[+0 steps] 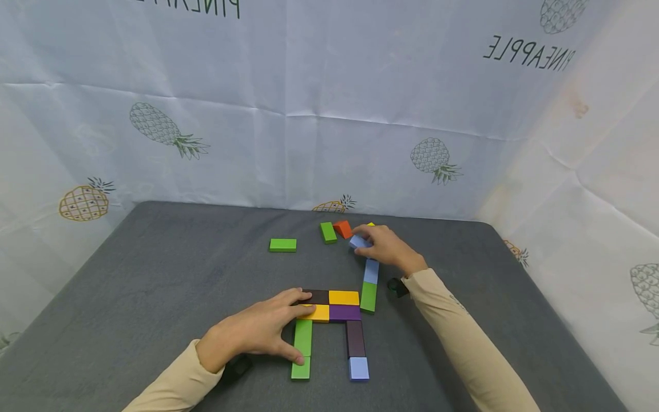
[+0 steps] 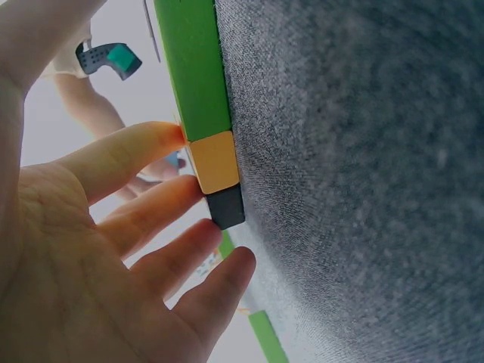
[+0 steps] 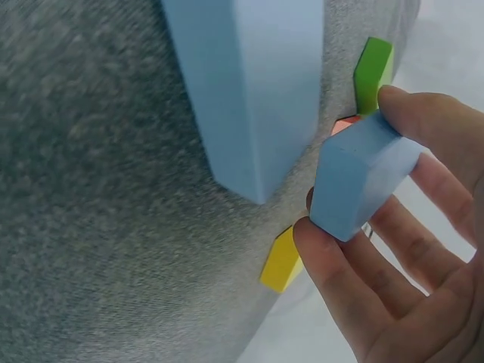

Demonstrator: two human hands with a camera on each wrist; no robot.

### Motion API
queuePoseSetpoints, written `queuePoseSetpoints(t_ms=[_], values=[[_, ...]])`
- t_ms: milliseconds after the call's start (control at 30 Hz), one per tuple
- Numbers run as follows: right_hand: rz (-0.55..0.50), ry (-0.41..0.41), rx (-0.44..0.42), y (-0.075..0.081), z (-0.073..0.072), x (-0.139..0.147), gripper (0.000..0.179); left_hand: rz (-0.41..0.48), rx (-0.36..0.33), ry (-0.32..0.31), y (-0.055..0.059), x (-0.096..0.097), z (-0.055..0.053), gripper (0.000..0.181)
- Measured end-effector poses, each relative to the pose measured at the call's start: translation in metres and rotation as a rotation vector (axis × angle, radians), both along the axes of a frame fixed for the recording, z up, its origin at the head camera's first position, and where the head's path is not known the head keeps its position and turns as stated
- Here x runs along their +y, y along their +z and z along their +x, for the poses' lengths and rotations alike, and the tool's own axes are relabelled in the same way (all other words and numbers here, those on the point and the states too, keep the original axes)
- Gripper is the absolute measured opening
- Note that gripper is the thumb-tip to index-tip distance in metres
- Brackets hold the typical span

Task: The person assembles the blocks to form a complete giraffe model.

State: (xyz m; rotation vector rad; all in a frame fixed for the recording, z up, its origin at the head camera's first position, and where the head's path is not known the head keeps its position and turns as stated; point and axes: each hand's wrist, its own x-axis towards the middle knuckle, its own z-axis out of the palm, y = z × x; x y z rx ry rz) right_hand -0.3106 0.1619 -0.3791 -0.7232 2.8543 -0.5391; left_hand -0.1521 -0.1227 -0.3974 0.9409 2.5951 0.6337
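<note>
My right hand (image 1: 385, 246) pinches a light blue block (image 3: 363, 178) between thumb and fingers at the back right. Below it on the table, another light blue block (image 1: 371, 271) lies end to end with a green block (image 1: 368, 297). My left hand (image 1: 259, 325) spreads over the left side of a flat block figure, its fingertips touching the black block (image 2: 226, 206) and yellow block (image 2: 215, 162). Its thumb is at the green blocks (image 1: 303, 337). Beside these lie a yellow block (image 1: 344, 297), a purple block (image 1: 345, 312), a dark block (image 1: 355, 339) and a light blue block (image 1: 358, 368).
Loose at the back are two green blocks, one lying sideways (image 1: 283, 245) and one angled (image 1: 328, 233). An orange block (image 1: 342, 229) and a yellow block (image 3: 281, 261) lie near my right hand. A pineapple-print curtain (image 1: 309, 143) hangs behind the grey table (image 1: 180, 274).
</note>
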Motion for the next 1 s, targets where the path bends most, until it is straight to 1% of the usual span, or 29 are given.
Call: queuePoseSetpoints(t_ms=[233,733,867,1000], values=[[-0.016,-0.064,-0.006,-0.004,-0.004,0.006,0.051,0.006,0.004,0.001,0.000,0.000,0.001,0.083],[-0.024,-0.124,-0.007,-0.014,-0.009,0.017,0.053,0.005,-0.009,0.008,0.001,0.000,0.001,0.084],[-0.013,-0.144,-0.008,-0.016,-0.009,0.019,0.052,0.005,-0.004,0.011,0.001,0.001,0.001,0.083],[0.020,-0.174,0.001,-0.019,-0.011,0.020,0.052,0.002,0.006,0.008,0.001,0.001,0.001,0.083]])
